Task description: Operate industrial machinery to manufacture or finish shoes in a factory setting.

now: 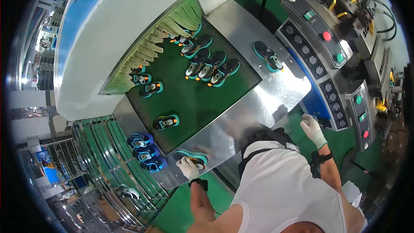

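My gloved left hand (188, 168) grips a black shoe with a teal sole (196, 157) on the steel ledge at the front left of a green conveyor belt. The fingers lie over the near end of the shoe, partly hiding it. Out to the right, my gloved right hand (311, 127) hangs beside a blue machine front, empty, its fingers loosely bent. Just left of the held shoe, several blue-soled shoes (146, 152) stand in a row. A single black shoe (166, 121) sits on the belt beyond it.
More black-and-teal shoes (212, 65) stand on the belt (189, 108), some under the green strip curtain (148, 43). One shoe (268, 56) sits on the right steel ledge. A press machine with button panels (319, 30) is at right. Metal racks (116, 159) stand at left.
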`<action>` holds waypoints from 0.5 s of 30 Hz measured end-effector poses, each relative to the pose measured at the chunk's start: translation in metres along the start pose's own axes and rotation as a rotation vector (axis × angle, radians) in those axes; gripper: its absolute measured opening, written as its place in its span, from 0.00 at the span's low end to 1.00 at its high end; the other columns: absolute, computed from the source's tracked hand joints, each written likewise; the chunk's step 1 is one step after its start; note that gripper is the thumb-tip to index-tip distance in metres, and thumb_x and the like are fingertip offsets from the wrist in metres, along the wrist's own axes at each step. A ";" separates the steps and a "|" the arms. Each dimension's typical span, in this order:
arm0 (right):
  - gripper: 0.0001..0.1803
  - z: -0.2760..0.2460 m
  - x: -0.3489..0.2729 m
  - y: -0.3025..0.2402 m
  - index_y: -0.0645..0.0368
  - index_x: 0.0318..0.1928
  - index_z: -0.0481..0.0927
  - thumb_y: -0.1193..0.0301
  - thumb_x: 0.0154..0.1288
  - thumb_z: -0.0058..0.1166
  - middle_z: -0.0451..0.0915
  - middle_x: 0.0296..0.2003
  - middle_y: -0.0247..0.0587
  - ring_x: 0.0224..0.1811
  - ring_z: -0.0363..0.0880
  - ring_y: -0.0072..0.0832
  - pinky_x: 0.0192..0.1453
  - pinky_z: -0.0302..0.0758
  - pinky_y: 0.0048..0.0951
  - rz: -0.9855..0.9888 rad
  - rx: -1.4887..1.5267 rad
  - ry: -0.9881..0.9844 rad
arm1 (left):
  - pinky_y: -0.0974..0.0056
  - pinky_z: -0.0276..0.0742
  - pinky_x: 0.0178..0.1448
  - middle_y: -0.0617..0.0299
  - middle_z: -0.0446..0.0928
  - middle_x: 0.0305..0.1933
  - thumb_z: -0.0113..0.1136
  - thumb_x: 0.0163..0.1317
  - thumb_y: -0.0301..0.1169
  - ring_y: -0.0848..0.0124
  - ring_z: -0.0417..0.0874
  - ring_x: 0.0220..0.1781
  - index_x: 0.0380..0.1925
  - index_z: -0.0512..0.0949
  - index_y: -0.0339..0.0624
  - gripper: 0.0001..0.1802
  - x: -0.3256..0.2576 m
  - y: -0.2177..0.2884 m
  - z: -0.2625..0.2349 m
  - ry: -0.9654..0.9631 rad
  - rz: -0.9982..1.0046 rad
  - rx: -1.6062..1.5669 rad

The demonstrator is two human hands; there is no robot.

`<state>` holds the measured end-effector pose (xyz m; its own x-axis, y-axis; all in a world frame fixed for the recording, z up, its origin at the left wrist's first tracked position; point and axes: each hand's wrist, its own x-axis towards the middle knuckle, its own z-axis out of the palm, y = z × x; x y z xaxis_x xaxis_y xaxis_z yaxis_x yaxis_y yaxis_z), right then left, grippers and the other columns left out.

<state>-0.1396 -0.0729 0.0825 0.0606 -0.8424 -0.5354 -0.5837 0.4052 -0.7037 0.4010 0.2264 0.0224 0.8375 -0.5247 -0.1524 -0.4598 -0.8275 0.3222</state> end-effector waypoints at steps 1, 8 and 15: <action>0.27 0.007 0.006 -0.006 0.67 0.66 0.71 0.69 0.71 0.59 0.83 0.56 0.57 0.61 0.83 0.39 0.62 0.79 0.36 0.021 -0.008 -0.023 | 0.46 0.76 0.59 0.44 0.70 0.59 0.50 0.76 0.39 0.44 0.79 0.56 0.50 0.79 0.40 0.16 0.016 0.013 -0.007 -0.072 -0.005 0.035; 0.37 0.082 -0.001 -0.185 0.69 0.68 0.68 0.62 0.64 0.63 0.77 0.62 0.65 0.67 0.76 0.52 0.71 0.73 0.41 -0.301 -0.098 -0.343 | 0.49 0.79 0.50 0.50 0.76 0.45 0.58 0.71 0.42 0.49 0.82 0.47 0.41 0.85 0.44 0.14 0.077 0.194 -0.022 -0.198 0.542 -0.135; 0.45 0.057 -0.007 -0.156 0.70 0.73 0.59 0.65 0.61 0.65 0.65 0.70 0.67 0.73 0.64 0.59 0.77 0.64 0.45 -0.316 -0.143 0.229 | 0.53 0.80 0.49 0.52 0.77 0.44 0.64 0.67 0.34 0.54 0.82 0.44 0.43 0.85 0.42 0.10 -0.042 0.497 -0.003 -0.634 1.410 -0.424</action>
<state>-0.0024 -0.1100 0.1692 0.0827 -0.9812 -0.1742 -0.6727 0.0740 -0.7362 0.1385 -0.1624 0.1919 -0.4661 -0.8688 0.1673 -0.5211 0.4224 0.7417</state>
